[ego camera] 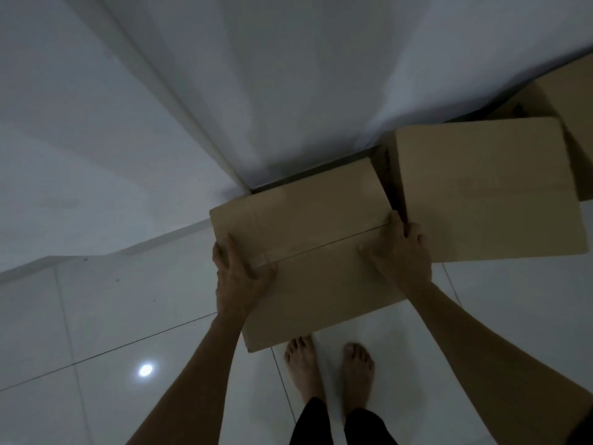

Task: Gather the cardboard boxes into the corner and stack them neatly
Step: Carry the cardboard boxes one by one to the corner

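A closed brown cardboard box (308, 220) sits in the room corner, right in front of me. My left hand (239, 274) grips its left edge, thumb on the top flap. My right hand (401, 248) grips its right edge, fingers down in the gap beside it. A second cardboard box (487, 191) stands just to the right, against the wall. A third cardboard box (574, 101) is partly visible behind it at the far right edge.
White walls (288, 75) meet at the corner behind the boxes. The floor (112, 332) is glossy white tile with a lamp reflection. My bare feet (330, 370) stand just behind the held box.
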